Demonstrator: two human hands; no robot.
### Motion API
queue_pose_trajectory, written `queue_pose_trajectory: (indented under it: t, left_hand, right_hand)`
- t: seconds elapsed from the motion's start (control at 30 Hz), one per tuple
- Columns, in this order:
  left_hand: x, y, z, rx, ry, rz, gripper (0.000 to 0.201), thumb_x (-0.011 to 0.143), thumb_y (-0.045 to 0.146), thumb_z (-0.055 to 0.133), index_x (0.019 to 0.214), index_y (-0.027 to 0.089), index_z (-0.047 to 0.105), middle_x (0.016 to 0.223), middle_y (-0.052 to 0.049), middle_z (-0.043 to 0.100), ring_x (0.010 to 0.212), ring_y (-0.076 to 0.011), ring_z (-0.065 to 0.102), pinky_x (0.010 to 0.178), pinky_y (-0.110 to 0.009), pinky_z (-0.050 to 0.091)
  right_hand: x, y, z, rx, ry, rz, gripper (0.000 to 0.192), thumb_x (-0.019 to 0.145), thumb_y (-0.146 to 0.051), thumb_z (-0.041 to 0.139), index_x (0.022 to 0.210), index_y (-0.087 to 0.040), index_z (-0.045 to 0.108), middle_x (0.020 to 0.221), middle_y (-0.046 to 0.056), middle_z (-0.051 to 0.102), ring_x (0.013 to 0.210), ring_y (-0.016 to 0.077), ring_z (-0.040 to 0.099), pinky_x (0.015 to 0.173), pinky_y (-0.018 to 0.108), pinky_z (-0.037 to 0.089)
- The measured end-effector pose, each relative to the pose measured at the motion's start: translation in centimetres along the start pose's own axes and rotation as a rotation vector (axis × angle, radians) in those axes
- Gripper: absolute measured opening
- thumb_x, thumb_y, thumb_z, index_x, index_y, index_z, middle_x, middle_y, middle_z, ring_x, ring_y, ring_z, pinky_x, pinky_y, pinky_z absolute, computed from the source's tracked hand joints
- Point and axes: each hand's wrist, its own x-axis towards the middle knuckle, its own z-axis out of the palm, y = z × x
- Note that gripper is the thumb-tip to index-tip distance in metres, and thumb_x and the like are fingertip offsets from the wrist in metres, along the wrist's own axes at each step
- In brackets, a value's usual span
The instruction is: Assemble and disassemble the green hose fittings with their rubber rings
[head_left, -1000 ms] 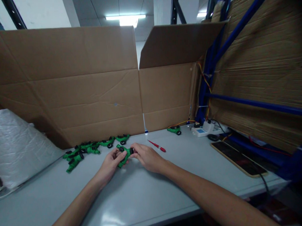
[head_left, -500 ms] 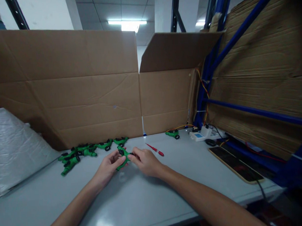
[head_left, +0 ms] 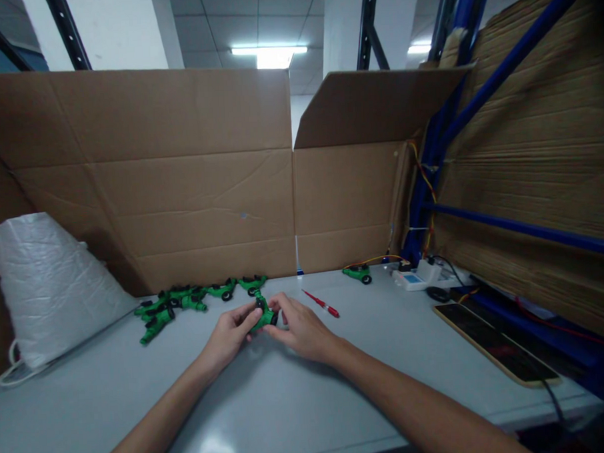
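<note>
One grey tabletop (head_left: pixel 299 400) is backed by two brown cardboard panels (head_left: pixel 144 180). One white woven sack (head_left: pixel 49 284) stands left. One small green plastic toy car (head_left: pixel 264 316) is pinched at table centre by left hand (head_left: pixel 229 336) and right hand (head_left: pixel 299 328), fingers closed on it. One red screwdriver (head_left: pixel 321 304) lies just beside.

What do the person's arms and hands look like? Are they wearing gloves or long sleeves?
No gloves and no long sleeves. The left hand and right hand are bare, and both forearms are uncovered all the way to the bottom edge of the picture. No watch, ring, bracelet or marking shows on either one. The fingers are bare too.
</note>
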Motion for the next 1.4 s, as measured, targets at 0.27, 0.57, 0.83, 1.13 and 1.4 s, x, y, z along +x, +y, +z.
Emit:
queue_pose_trajectory:
  t: [0.27, 0.57, 0.83, 1.13, 1.4]
  left_hand:
    - [-0.1, -0.7, 0.0, -0.032, -0.032, 0.002, 0.062, 0.087, 0.058, 0.076, 0.133, 0.017, 0.073, 0.102, -0.009, 0.078, 0.071, -0.0158, 0.060, 0.059, -0.023, 0.045]
    - [0.6, -1.5, -1.1, 0.047, 0.123, 0.043, 0.068, 0.089, 0.061, 0.072, 0.138, 0.014, 0.067, 0.108, -0.013, 0.075, 0.083, -0.0200, 0.067, 0.061, -0.025, 0.049]
    - [0.5, -1.6, -2.0, 0.212, 0.220, 0.148, 0.049, 0.090, 0.056, 0.073, 0.121, 0.018, 0.076, 0.103, -0.008, 0.072, 0.082, -0.0198, 0.067, 0.074, -0.027, 0.050]
    - [0.9, -2.4, -2.7, 0.397, 0.201, 0.150, 0.047, 0.097, 0.056, 0.061, 0.122, 0.018, 0.073, 0.108, -0.009, 0.074, 0.087, -0.0218, 0.066, 0.079, -0.031, 0.051]
    - [0.8, -3.0, -2.9, 0.498, 0.180, 0.181, 0.045, 0.101, 0.054, 0.055, 0.124, 0.019, 0.071, 0.107, -0.007, 0.074, 0.081, -0.0201, 0.065, 0.074, -0.030, 0.050]
  right_hand:
    - [0.1, 0.4, -0.3, -0.135, -0.005, -0.088, 0.030, 0.096, -0.026, 0.068, 0.122, -0.021, 0.054, 0.115, 0.010, 0.067, 0.108, 0.0278, 0.061, 0.093, 0.040, 0.049]
    - [1.2, 5.8, -3.5, -0.320, 0.188, 0.052, 0.018, 0.104, -0.030, 0.055, 0.118, -0.020, 0.052, 0.111, 0.011, 0.064, 0.099, 0.0271, 0.063, 0.088, 0.037, 0.048]
    - [0.2, 14.8, -6.7, -0.609, 0.193, 0.528, 0.026, 0.105, -0.019, 0.048, 0.129, -0.011, 0.052, 0.115, 0.020, 0.069, 0.109, 0.0307, 0.062, 0.090, 0.035, 0.042]
    - [-1.0, 16.6, -7.7, -0.726, 0.099, 0.706, 0.024, 0.104, -0.014, 0.045, 0.122, -0.009, 0.061, 0.124, 0.023, 0.067, 0.116, 0.0318, 0.060, 0.095, 0.037, 0.042]
    - [-1.4, 16.3, -8.6, -0.832, 0.077, 0.798, 0.042, 0.100, -0.005, 0.036, 0.132, -0.011, 0.062, 0.131, 0.026, 0.059, 0.120, 0.0352, 0.058, 0.093, 0.044, 0.047]
